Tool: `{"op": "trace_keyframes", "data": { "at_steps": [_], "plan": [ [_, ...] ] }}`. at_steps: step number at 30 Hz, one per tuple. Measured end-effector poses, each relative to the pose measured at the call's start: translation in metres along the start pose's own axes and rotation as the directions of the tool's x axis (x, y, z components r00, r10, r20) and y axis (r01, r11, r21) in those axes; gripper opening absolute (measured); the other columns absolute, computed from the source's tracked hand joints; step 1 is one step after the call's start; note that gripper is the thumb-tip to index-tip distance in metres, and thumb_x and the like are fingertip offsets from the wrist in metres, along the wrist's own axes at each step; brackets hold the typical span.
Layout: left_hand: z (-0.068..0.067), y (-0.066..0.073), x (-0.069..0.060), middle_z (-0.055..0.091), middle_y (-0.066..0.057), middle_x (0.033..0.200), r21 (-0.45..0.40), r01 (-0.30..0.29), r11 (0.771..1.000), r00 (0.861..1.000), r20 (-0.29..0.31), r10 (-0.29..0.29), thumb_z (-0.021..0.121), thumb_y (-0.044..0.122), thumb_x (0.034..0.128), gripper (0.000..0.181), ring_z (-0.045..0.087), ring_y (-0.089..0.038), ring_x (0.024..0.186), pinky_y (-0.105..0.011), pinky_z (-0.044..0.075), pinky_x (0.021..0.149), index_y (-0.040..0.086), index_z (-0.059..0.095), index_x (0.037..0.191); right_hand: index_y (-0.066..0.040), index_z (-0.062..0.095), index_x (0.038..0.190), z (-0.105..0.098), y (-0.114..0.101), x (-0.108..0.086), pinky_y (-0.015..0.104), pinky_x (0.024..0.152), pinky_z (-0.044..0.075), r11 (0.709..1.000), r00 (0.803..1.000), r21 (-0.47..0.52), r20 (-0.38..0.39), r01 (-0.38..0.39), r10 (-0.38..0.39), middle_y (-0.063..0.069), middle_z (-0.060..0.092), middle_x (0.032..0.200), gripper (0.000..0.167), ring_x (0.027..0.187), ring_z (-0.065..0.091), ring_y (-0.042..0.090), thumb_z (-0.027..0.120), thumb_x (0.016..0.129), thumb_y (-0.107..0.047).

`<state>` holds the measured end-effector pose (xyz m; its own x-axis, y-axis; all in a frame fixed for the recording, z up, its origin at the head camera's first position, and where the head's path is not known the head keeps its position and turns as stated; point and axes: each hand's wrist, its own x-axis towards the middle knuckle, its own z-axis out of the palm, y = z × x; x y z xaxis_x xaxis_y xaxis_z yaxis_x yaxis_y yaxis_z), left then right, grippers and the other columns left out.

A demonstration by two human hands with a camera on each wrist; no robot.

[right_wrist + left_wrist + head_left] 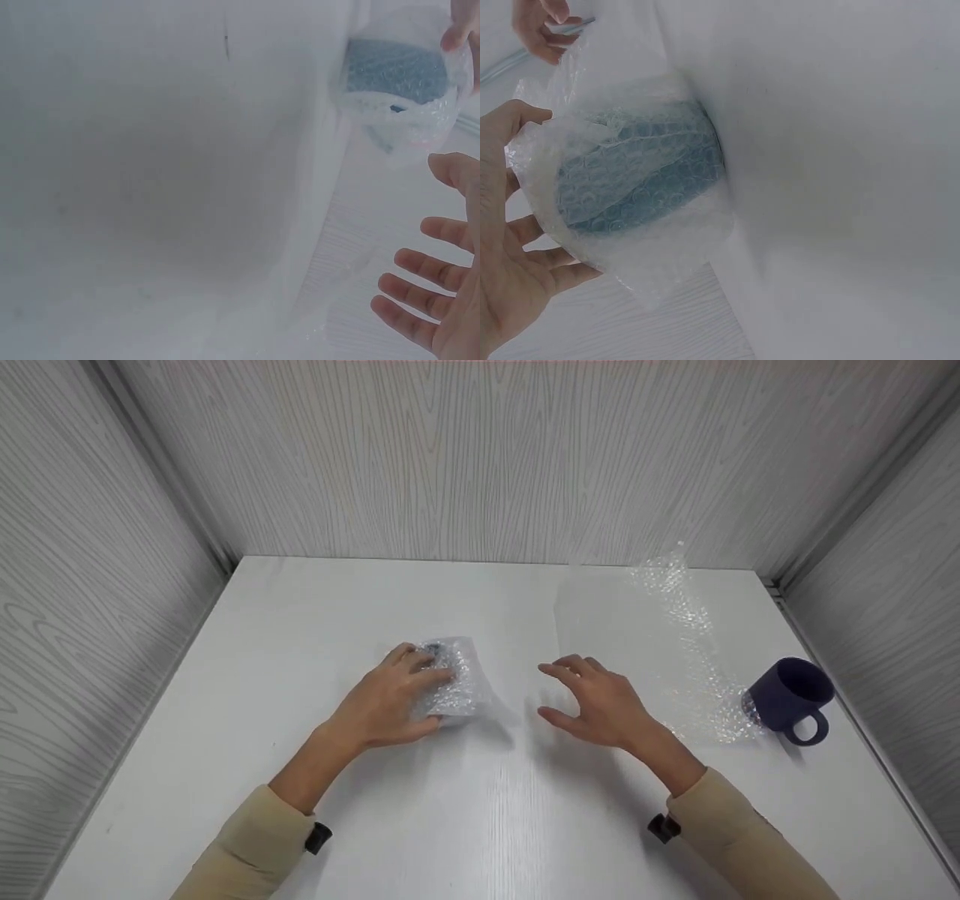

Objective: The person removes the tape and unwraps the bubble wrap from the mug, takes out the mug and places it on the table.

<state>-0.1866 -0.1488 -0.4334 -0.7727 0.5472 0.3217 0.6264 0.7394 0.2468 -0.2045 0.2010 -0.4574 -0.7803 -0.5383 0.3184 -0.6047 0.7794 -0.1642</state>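
Note:
A blue cup-shaped thing wrapped in bubble wrap (459, 682) stands on the white table, a little left of centre. My left hand (394, 694) grips its top, thumb on the near side and fingers over the far side. Through the clear layers in the left wrist view, the blue wall of the wrapped cup (641, 172) shows; its exact shape is blurred by the bubbles. A loose flap of wrap trails off to its right. My right hand (600, 701) hovers to the right, apart from the bundle, its fingers spread and holding nothing, as the right wrist view (442, 262) also shows.
A flat sheet of bubble wrap (637, 637) lies on the right half of the table (300, 615), just beyond my right hand. At the right edge a dark blue mug (784, 697) rests against the sheet's corner. Grey wood-grain panels (480, 465) enclose the back and sides.

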Motion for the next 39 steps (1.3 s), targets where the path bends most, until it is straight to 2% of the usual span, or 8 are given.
{"op": "trace_keyframes", "data": {
  "at_steps": [9, 15, 23, 29, 39],
  "plan": [
    [0.004, 0.007, 0.007, 0.065, -0.014, 0.143, 0.004, -0.001, 1.000, 1.000, 0.019, 0.001, 0.081, 0.035, 0.0854, 0.053, 0.057, -0.036, 0.136, -0.054, 0.058, 0.107, 0.023, 0.070, 0.136, -0.020, 0.058, 0.149, 0.007, -0.017, 0.011, 0.049, 0.080, 0.063, 0.990, 0.999, 0.141, 0.034, 0.025, -0.030, 0.006, 0.066, 0.140, 0.067, 0.125, 0.068, 0.029, 0.073, 0.094, -0.055],
    [0.007, 0.010, 0.010, 0.065, -0.014, 0.145, -0.004, -0.011, 1.000, 0.999, 0.031, 0.011, 0.081, 0.036, 0.0859, 0.054, 0.056, -0.036, 0.138, -0.054, 0.057, 0.109, 0.023, 0.070, 0.137, -0.020, 0.052, 0.154, 0.016, -0.024, 0.018, 0.047, 0.085, 0.064, 0.983, 0.996, 0.168, 0.036, 0.076, -0.083, 0.006, 0.060, 0.147, 0.073, 0.130, 0.066, 0.028, 0.073, 0.094, -0.055],
    [0.011, 0.012, 0.014, 0.065, -0.014, 0.144, -0.023, -0.040, 0.999, 0.999, 0.014, 0.041, 0.082, 0.035, 0.0852, 0.054, 0.057, -0.035, 0.136, -0.052, 0.058, 0.108, 0.021, 0.070, 0.136, -0.021, 0.041, 0.161, 0.026, -0.026, 0.031, 0.049, 0.094, 0.063, 0.972, 0.992, 0.209, 0.050, 0.105, -0.118, 0.008, 0.055, 0.153, 0.081, 0.129, 0.066, 0.030, 0.072, 0.095, -0.056],
    [0.012, 0.011, 0.015, 0.065, -0.014, 0.143, -0.030, -0.046, 0.998, 0.999, -0.002, 0.046, 0.083, 0.034, 0.0845, 0.054, 0.058, -0.035, 0.135, -0.052, 0.058, 0.107, 0.021, 0.070, 0.136, -0.018, 0.038, 0.162, 0.028, -0.028, 0.040, 0.050, 0.100, 0.062, 0.970, 0.993, 0.224, 0.059, 0.091, -0.107, 0.009, 0.054, 0.154, 0.085, 0.132, 0.064, 0.031, 0.076, 0.093, -0.050],
    [0.014, 0.008, 0.017, 0.065, -0.014, 0.141, -0.038, -0.079, 0.996, 0.996, -0.030, 0.078, 0.083, 0.033, 0.0829, 0.057, 0.059, -0.034, 0.133, -0.050, 0.059, 0.106, 0.019, 0.069, 0.136, -0.017, 0.034, 0.164, 0.032, -0.028, 0.052, 0.051, 0.099, 0.061, 0.968, 0.991, 0.234, 0.078, 0.088, -0.109, 0.009, 0.051, 0.156, 0.090, 0.134, 0.062, 0.032, 0.081, 0.091, -0.038]
  ]
}}
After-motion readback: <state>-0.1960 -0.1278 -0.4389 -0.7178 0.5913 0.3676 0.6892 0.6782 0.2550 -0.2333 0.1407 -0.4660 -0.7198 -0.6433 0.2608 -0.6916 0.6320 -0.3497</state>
